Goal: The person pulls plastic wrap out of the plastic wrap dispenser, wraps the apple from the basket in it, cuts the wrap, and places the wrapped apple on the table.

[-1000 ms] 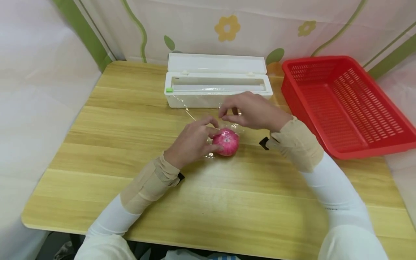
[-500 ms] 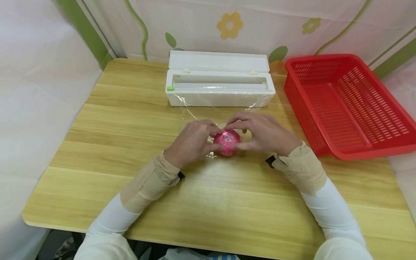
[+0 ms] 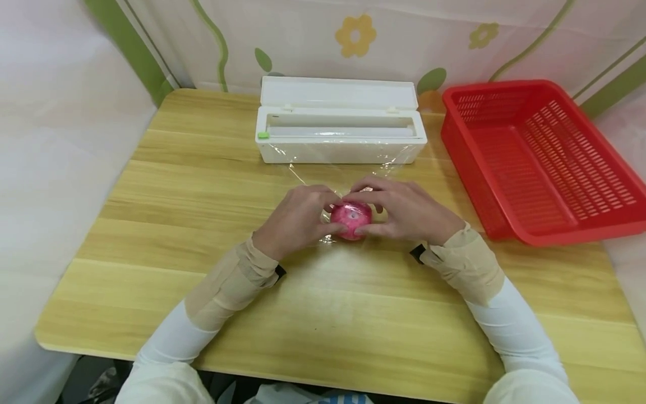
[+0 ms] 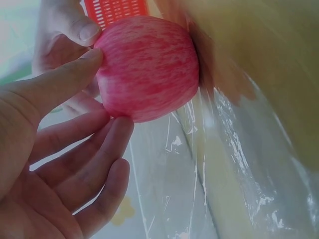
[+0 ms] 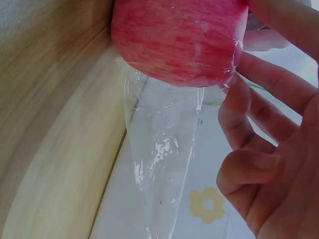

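Observation:
A pink-red apple [image 3: 352,221] sits on the wooden table between both hands. Clear cling film [image 5: 160,149] stretches from the white dispenser box [image 3: 339,152] to the apple and covers part of its top. On the apple's left side, my left hand [image 3: 301,217] holds it between thumb and fingers, with some film crumpled beneath. My right hand [image 3: 406,209] grips the opposite side, thumb toward the near edge and fingers toward the far edge. In the right wrist view, film bunches against the apple by the fingertips [image 5: 234,99]. The apple's underside is hidden.
The dispenser's lid [image 3: 338,92] stands raised, and a film roll [image 3: 340,132] shows inside. A red plastic basket [image 3: 471,163] stands to the right on the wooden table [image 3: 303,331]. Behind the table hangs a flowered curtain [image 3: 292,33].
My right hand has come down from beside the dispenser onto the apple's right side, bringing film over its top. The left hand has kept its hold on the apple.

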### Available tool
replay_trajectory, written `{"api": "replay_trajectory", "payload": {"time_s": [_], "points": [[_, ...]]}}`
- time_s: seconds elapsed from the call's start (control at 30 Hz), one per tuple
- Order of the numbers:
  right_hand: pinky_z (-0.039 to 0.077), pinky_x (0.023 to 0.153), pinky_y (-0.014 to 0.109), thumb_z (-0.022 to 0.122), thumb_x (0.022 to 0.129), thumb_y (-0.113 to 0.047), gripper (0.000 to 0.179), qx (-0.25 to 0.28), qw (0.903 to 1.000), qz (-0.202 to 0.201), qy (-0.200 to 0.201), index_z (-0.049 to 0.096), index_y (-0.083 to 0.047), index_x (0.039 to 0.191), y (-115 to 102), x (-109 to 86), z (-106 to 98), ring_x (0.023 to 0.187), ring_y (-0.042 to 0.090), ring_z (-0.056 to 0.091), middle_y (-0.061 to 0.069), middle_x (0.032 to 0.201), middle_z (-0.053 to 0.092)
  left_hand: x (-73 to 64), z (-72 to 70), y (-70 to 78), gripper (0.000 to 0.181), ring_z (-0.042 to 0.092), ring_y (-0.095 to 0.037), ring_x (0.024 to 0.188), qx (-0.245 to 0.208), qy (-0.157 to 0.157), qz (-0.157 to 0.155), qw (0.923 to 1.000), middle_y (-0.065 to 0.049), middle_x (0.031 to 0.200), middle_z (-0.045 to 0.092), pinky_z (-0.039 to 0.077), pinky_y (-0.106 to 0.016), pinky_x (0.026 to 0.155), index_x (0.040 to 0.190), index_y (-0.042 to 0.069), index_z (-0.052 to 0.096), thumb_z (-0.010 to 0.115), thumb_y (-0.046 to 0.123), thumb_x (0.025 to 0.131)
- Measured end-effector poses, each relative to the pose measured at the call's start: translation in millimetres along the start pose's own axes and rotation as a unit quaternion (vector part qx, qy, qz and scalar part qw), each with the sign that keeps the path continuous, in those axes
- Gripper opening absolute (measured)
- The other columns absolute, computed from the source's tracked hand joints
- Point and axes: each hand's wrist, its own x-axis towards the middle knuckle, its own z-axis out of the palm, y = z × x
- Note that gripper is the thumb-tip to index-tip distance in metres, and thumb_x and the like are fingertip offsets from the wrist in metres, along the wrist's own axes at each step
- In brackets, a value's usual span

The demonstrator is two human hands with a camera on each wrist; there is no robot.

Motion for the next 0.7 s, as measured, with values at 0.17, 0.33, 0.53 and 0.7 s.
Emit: {"api": "replay_trajectory", "payload": {"time_s": [0.17, 0.33, 0.53, 0.7], "points": [[0.056, 0.074, 0.030, 0.085, 0.090, -0.039, 0.056, 0.005, 1.0000, 0.001, -0.007, 0.067, -0.029, 0.142, -1.4, -0.2, -0.1, 0.103, 0.010, 0.064, -0.005, 0.135, 0.063, -3.6, -6.7, 0.5, 0.032, 0.073, -0.020, 0.085, 0.023, -0.030, -0.025, 0.9990, -0.007, 0.096, 0.079, 0.062, -0.032, 0.079, 0.103, 0.002, 0.080, 0.091, 0.027, 0.085], [0.058, 0.077, 0.033, 0.086, 0.089, -0.037, 0.055, -0.004, 0.9999, 0.007, -0.012, 0.068, -0.027, 0.141, -1.3, 0.3, -0.5, 0.105, 0.013, 0.064, -0.003, 0.137, 0.062, -16.2, -19.6, -10.6, 0.008, 0.068, -0.019, 0.084, 0.058, -0.065, -0.052, 0.9949, -0.002, 0.089, 0.075, 0.059, -0.035, 0.076, 0.092, 0.009, 0.077, 0.081, 0.016, 0.092], [0.059, 0.077, 0.033, 0.085, 0.090, -0.038, 0.056, -0.013, 0.9999, 0.000, -0.010, 0.068, -0.027, 0.141, -1.1, 0.1, 0.3, 0.100, 0.012, 0.065, -0.001, 0.137, 0.063, -35.4, -28.5, -31.5, 0.014, 0.064, -0.017, 0.077, 0.079, -0.087, -0.074, 0.9903, 0.001, 0.080, 0.071, 0.057, -0.034, 0.070, 0.083, 0.012, 0.072, 0.071, 0.001, 0.091], [0.057, 0.076, 0.032, 0.086, 0.089, -0.038, 0.056, -0.010, 0.9999, 0.003, -0.007, 0.068, -0.027, 0.141, -0.7, -1.0, 0.9, 0.095, 0.011, 0.064, -0.001, 0.136, 0.063, -44.4, -34.2, -42.1, 0.019, 0.054, -0.012, 0.066, 0.105, -0.112, -0.074, 0.9854, 0.005, 0.069, 0.061, 0.046, -0.027, 0.056, 0.073, 0.015, 0.065, 0.073, 0.006, 0.087]]}}
